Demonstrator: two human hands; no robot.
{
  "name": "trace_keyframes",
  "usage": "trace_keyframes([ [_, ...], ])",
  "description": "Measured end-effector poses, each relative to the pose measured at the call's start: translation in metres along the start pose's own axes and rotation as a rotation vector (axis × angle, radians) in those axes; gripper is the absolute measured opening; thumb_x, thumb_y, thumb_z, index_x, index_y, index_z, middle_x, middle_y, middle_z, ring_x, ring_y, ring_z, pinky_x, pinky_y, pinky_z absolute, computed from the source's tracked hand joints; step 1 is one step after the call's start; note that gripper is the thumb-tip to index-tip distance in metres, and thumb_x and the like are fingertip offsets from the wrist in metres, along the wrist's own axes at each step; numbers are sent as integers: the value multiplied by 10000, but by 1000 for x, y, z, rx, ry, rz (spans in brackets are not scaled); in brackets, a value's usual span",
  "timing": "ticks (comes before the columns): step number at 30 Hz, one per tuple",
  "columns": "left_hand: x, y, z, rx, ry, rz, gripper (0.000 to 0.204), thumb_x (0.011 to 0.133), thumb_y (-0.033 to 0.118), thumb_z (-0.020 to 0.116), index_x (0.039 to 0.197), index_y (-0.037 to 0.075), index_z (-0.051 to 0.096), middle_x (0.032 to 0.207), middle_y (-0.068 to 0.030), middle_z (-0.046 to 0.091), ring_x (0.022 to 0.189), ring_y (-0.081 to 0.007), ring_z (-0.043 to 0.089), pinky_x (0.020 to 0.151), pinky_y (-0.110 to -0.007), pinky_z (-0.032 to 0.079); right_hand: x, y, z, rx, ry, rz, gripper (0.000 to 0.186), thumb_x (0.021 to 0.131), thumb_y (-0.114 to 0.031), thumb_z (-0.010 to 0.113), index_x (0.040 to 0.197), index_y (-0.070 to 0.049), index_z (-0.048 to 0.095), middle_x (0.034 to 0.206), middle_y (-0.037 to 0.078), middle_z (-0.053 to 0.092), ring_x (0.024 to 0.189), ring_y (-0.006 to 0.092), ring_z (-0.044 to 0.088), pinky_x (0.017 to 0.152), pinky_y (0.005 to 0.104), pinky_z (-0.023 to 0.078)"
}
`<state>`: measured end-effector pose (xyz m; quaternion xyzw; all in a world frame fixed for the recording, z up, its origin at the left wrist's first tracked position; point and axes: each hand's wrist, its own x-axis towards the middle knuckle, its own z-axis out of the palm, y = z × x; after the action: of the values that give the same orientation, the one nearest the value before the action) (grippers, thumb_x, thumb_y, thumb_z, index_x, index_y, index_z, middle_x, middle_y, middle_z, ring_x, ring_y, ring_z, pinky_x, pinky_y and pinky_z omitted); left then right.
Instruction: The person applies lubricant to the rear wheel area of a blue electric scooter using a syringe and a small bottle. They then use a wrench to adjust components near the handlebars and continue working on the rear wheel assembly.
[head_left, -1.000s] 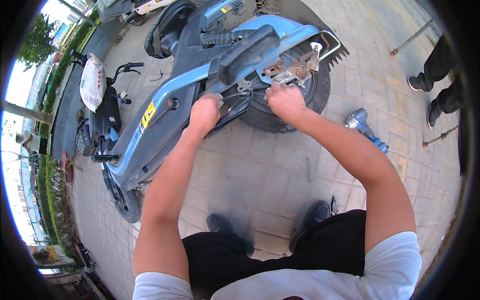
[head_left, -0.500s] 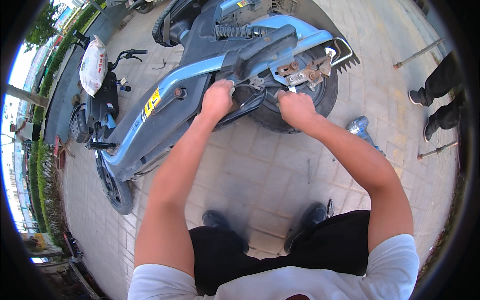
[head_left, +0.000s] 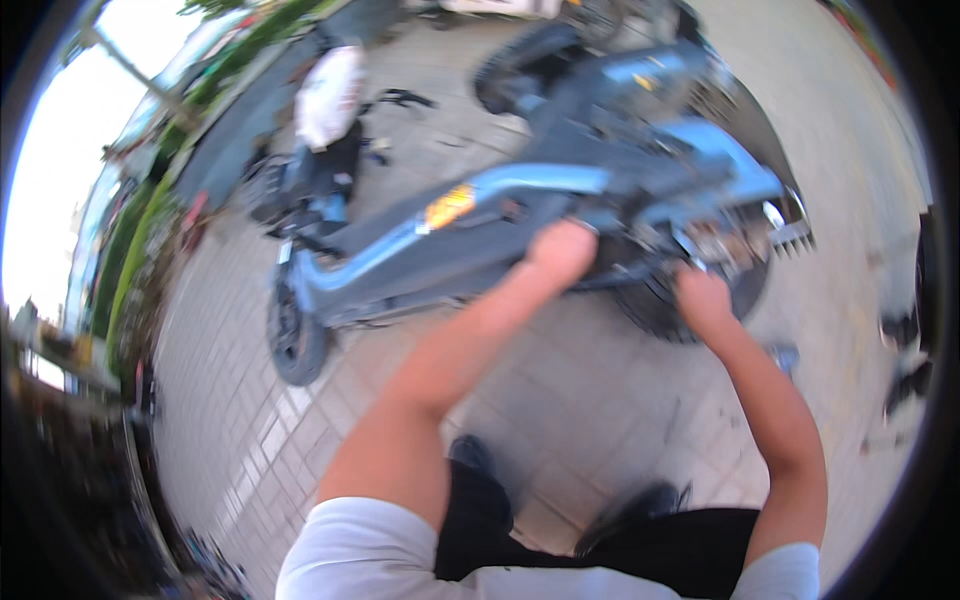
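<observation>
A blue and black scooter (head_left: 505, 190) lies on its side in front of me, its rear wheel (head_left: 652, 312) to the right. My left hand (head_left: 562, 254) is closed at the underside of the dark body, just ahead of that wheel. Beside the rusty metal bracket (head_left: 735, 243) at the wheel's hub, my right hand (head_left: 703, 296) is closed, and a small pale, shiny piece shows at its fingertips. Motion blur and the fingers themselves hide what either hand grips.
A blue power tool (head_left: 784, 358) lies on the paving right of the rear wheel. A white printed bag (head_left: 330, 96) rests by the handlebar at the far left. A person's dark shoes (head_left: 898, 333) show at the right edge. A hedge (head_left: 135, 290) lines the left side.
My view has swung, so the scooter and both hands appear farther right and the picture is blurred. Both hands stay at about the same spots on the scooter.
</observation>
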<state>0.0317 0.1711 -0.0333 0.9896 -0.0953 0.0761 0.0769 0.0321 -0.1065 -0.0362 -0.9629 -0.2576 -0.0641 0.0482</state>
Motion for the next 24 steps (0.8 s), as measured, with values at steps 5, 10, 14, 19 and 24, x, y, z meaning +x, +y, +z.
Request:
trace_keyframes([
  [5,-11,14,-3,-79,45,-62,147,817,80,553,819,27,690,877,-189,703,830,-338,708,705,-455,585,-1,13,2,17,-126,7,150,801,-63,562,942,-41,607,840,223,686,786,414,680,699,517,543],
  [10,-15,10,-14,-91,-72,-79,171,819,109,587,875,54,740,921,-138,723,876,-290,718,723,-423,583,9,5,-5,-36,-161,34,179,794,-112,599,955,-37,619,828,226,685,798,424,678,716,528,541],
  [14,5,12,-22,-12,-134,15,207,842,146,590,916,102,779,963,-103,749,890,-261,726,708,-403,576,14,-1,-10,-103,-214,97,212,798,-166,629,970,-41,633,857,224,692,831,422,679,737,524,544],
  [19,7,13,-10,17,-98,123,188,858,166,597,871,154,785,887,-28,749,843,-212,715,645,-370,527,18,-11,-21,-119,-332,339,211,807,-145,611,978,-31,655,960,235,693,922,422,674,801,499,546],
  [24,0,5,-5,-38,-124,119,170,848,171,613,852,154,783,852,-21,746,817,-199,712,628,-374,519,23,-34,-25,-142,-410,552,268,819,-197,667,1021,-20,656,1099,236,668,1053,401,648,887,479,533],
])
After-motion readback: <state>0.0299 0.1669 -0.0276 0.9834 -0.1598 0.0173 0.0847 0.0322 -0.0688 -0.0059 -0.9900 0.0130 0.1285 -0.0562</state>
